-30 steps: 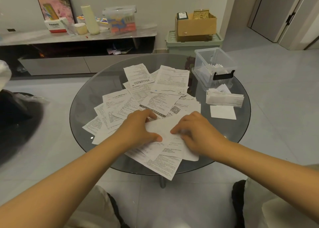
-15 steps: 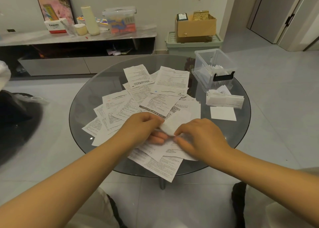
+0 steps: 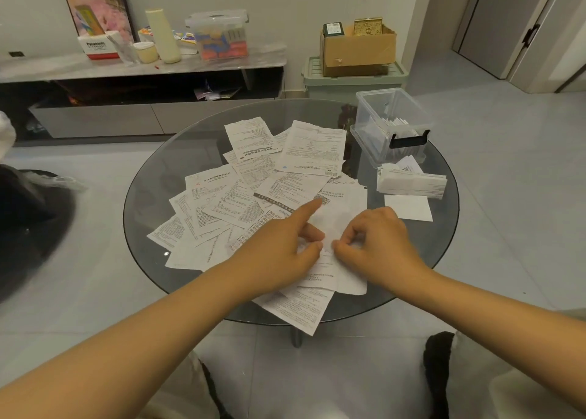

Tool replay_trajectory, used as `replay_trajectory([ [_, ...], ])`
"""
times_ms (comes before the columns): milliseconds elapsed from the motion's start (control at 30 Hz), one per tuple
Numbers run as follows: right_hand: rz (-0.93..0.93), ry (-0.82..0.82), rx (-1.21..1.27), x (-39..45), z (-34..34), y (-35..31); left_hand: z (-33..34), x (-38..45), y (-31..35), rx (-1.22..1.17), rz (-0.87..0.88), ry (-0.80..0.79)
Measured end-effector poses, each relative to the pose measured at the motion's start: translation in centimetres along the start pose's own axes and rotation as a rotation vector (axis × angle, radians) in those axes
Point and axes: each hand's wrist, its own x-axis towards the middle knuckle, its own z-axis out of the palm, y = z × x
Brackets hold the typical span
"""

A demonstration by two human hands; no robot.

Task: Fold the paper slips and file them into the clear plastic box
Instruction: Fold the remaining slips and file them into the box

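Together, left hand (image 3: 279,247) and right hand (image 3: 377,244) pinch a paper slip (image 3: 336,228)

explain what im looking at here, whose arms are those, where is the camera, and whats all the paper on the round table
There is no machine here. A person wears a camera on the head, so this single view looks forward and down along their own two bare arms.

They are at a round glass table covered with a loose spread of printed paper slips. At the far right of the table stands a clear plastic box with some folded slips already inside. Just in front of it lie a small stack of folded slips and one blank white piece.

The left hand and right hand meet over one white slip near the table's close edge. Both pinch it between thumb and fingers, as if making a fold, and the left forefinger points straight out over the pile.

Behind the table are a low cabinet with odds and ends and a cardboard box.
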Motion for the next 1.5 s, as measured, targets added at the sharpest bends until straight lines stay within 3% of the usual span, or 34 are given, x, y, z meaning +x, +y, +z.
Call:
replay_trajectory([
  [133, 0.003, 0.074, -0.051, 0.2, -0.2, 0.6, 0.3, 0.2, 0.0, 0.209, 0.107, -0.037],
  [333, -0.18, -0.067, -0.11, 0.4, -0.5, 1.0, 1.1, 0.7, -0.3, 0.386, 0.158, 0.01],
  [600, -0.246, -0.029, -0.187, 0.1, -0.5, 0.8, 0.9, 1.7, -0.8, 0.342, 0.102, 0.066],
  [800, -0.338, -0.049, -0.201, 0.2, -0.7, 0.7, 0.7, 2.0, -0.5, 0.453, 0.176, 0.075],
  [1067, -0.171, -0.011, -0.121, 2.0, -0.3, 0.3, 0.6, 2.3, 0.1, 0.223, 0.031, 0.191],
  [1500, -0.015, -0.183, -0.031, 3.2, -0.4, -0.1, 0.2, 3.9, -0.8, -0.015, -0.233, 0.09],
])
